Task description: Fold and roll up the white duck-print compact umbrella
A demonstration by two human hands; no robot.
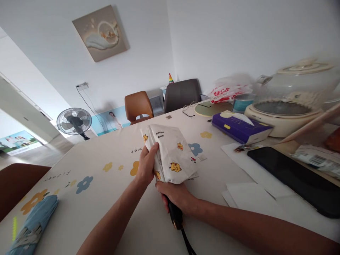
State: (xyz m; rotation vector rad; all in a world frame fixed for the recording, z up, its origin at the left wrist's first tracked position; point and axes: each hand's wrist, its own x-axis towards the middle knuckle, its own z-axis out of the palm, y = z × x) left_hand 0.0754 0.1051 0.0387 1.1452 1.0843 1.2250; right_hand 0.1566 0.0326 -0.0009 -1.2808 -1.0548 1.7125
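White duck-print umbrella (pixel 175 152), folded, held over the desk (pixel 106 191). Your left hand (pixel 146 164) grips the fabric folds along one side, thumb on top. Your right hand (pixel 177 196) is wrapped around the black handle (pixel 175 215) just below the fabric; a strap (pixel 187 242) trails from its end. Blue folded umbrella (pixel 38 225) lies near the left edge. To your right: black phone (pixel 292 177); purple tissue box (pixel 239 129) nearer the far edge.

Tablecloth (pixel 101 196) open between blue umbrella (pixel 37 224), left hand (pixel 146 163); phone (pixel 294 180) blocks right
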